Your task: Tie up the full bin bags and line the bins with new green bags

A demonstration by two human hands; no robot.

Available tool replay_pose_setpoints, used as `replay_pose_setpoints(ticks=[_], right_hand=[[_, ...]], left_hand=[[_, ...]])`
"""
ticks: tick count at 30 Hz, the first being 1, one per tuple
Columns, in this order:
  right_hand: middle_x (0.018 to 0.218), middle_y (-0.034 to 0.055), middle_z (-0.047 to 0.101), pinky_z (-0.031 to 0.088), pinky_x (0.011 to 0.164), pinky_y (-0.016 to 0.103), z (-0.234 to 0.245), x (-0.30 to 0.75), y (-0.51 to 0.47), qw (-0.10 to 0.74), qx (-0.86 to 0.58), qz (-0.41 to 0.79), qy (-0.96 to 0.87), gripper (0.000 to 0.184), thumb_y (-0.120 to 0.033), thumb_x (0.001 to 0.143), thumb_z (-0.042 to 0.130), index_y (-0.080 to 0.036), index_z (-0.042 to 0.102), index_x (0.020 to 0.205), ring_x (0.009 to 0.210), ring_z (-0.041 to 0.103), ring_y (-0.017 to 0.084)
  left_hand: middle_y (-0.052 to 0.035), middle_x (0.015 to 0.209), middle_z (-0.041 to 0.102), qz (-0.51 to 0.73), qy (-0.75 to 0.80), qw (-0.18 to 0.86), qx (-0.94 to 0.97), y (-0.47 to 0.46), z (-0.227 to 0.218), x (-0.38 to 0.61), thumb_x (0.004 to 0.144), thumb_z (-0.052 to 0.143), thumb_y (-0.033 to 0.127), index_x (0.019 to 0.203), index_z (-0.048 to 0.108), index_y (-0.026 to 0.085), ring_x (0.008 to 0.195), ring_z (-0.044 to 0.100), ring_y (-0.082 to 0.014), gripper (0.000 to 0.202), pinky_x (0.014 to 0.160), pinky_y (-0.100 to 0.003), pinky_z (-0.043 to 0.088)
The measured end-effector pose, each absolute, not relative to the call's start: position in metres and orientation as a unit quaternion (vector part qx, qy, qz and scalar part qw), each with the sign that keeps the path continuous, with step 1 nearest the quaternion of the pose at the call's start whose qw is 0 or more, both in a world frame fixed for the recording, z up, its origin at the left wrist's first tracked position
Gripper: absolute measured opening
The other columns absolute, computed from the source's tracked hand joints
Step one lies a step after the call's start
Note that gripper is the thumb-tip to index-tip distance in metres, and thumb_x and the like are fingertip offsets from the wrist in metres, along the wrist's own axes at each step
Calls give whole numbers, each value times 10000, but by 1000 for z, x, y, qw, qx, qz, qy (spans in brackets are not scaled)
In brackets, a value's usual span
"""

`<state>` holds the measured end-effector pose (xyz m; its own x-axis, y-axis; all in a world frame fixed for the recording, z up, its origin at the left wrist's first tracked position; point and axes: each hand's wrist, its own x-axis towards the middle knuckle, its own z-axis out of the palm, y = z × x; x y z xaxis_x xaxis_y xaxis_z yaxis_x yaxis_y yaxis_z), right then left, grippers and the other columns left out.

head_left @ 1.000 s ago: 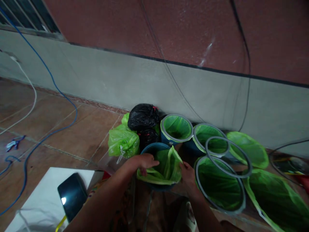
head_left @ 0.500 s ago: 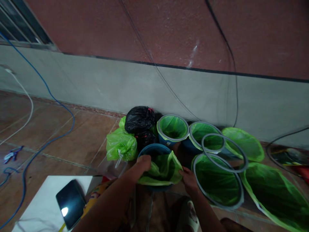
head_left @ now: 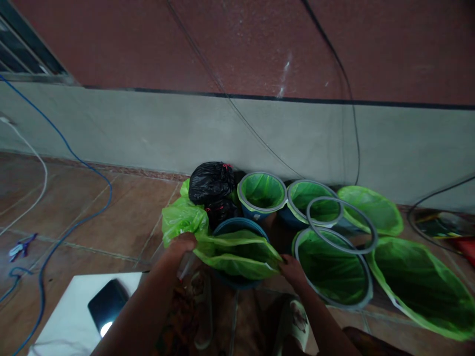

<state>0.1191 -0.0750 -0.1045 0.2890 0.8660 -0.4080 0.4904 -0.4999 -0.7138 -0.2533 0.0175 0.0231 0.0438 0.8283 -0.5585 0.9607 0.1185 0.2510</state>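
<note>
A green bin liner (head_left: 237, 252) is stretched wide between my two hands, its mouth drawn into a long narrow opening. My left hand (head_left: 184, 243) grips the liner's left edge, close to a tied green bag (head_left: 183, 217). At the right edge, my right hand (head_left: 290, 269) pinches the rim, near a lined bin with a grey ring (head_left: 367, 291). Under the liner stands a blue bin (head_left: 226, 225); its back rim shows, and the liner hides most of its inside.
Lined bins (head_left: 261, 192) stand along the wall. A loose grey ring (head_left: 373, 237) lies across two of them. Black tied bags (head_left: 211, 182) sit at the back. A phone (head_left: 106, 301) rests on a white box (head_left: 70, 301) at the left. A blue cable (head_left: 81, 221) crosses the floor.
My left hand has moved left and out from the bin, pulling the liner's edge with it. The liner's mouth is now stretched wider and flatter. My right hand keeps its grip.
</note>
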Motion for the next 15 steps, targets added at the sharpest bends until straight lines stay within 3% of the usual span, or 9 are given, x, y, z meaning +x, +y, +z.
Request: replay_pose_setpoints(ticks=[2,4,6,9,11,15], right_hand=[[932,134,725,479,825,371,-96,114,-69,202,-768,351,-496,407,-221,645,614,-113,711,1026,874,673,279],[1131,186,680,457,921,387,-83,104,-59,172,-765,297,-545,605,-219,665,653,-74,608,1250,1043,643,312],[1256,200,619,428,983,388,-70,92,-47,132,-763,252,-581,697,-233,692,676,-82,522,1356,1162,587,326],[1262,194,613,422,985,375,-57,74,-27,98,-782,217,-576,618,-279,770,652,-96,524,1347,1174,579,321],[1202,191,643,445,930,348,-56,66,-19,96,-801,216,-550,489,-286,820,600,-94,579,1270,1096,623,295],[1041,148,708,463,787,304,-66,64,-17,151,-820,232,-500,295,-285,859,521,-136,685,1052,911,674,243]], left_hand=[[-248,1187,649,-136,709,175,669,15,25,-231,788,536,93,1230,586,4,1097,604,-359,454,864,-391,490],[-158,1473,469,-97,659,148,731,14,24,-200,819,499,99,1439,427,165,1308,469,-311,628,1058,-436,387],[-119,1471,474,-58,550,169,816,15,16,-168,834,534,187,1442,412,200,1333,444,-278,621,1109,-428,345],[-154,1398,528,-90,520,194,827,19,-4,-133,783,646,301,1410,431,167,1284,483,-324,677,1094,-510,350],[-176,1332,573,-121,523,194,821,21,-19,-121,757,677,282,1352,487,143,1248,514,-345,640,1080,-547,347],[-152,1176,677,-140,524,200,816,26,-41,-120,809,566,137,1148,634,139,1154,600,-300,346,1085,-514,343]])
